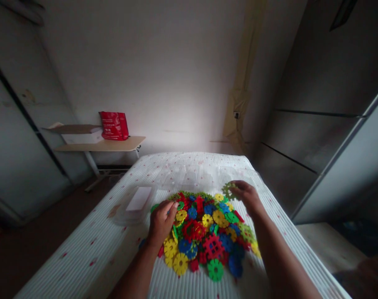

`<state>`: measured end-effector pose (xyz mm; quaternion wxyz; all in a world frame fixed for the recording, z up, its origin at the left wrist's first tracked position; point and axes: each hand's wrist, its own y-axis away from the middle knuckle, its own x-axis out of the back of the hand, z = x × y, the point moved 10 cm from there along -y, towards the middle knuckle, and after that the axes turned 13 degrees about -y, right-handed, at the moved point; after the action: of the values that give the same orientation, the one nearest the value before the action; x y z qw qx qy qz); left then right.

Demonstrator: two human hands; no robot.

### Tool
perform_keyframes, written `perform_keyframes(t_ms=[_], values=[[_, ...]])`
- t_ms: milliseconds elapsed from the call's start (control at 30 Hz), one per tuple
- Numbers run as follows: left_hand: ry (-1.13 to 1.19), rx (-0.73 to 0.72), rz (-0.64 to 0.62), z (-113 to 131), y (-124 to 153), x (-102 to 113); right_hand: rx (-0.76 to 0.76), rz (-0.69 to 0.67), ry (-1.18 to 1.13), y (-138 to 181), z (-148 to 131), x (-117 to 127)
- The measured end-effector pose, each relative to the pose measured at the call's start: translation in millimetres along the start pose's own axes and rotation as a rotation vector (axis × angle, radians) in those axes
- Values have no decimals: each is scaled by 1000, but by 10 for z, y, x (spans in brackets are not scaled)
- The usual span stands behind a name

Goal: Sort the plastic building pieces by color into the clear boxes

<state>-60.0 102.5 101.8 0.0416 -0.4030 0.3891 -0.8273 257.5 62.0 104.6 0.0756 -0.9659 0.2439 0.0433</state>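
A heap of plastic interlocking discs (207, 232) in red, yellow, blue and green lies on a white ribbed bedcover (92, 245). My left hand (161, 222) rests on the heap's left side, fingers curled and pinching a small green disc (180, 205). Raised at the heap's far right edge, my right hand (247, 197) pinches an olive-green gear-shaped disc (228, 190) between thumb and fingers.
A clear plastic box lid with a white label (135, 203) lies left of the heap, and a clear plastic container (191, 174) sits behind it. A small wooden side table (114, 144) with a red bag (114, 125) stands at the far left. Wardrobe doors (325, 137) line the right.
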Motion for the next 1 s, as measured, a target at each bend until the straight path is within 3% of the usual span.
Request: perform_keyframes(t_ms=[67,133,200,300,467,600,767,900,1000], values=[[-2,-5,4,3,-2,-1,169,236,144,-115,-208,487],[-1,-14,2,6,-3,-14,234,427,394,-181,-368,838],[0,-19,6,2,0,-24,210,547,642,-244,-462,1025],[-1,-23,16,-9,6,-30,181,583,890,-352,-513,1046],[16,-25,21,-17,10,-29,285,468,989,-480,-403,864],[28,10,-2,-33,11,-34,458,438,965,-367,-393,759],[16,49,-31,-45,8,-40,661,187,930,-53,-378,388],[21,59,-30,-62,8,-56,647,-31,873,223,-169,221],[15,56,-32,-63,12,-68,499,-189,790,331,85,213]])
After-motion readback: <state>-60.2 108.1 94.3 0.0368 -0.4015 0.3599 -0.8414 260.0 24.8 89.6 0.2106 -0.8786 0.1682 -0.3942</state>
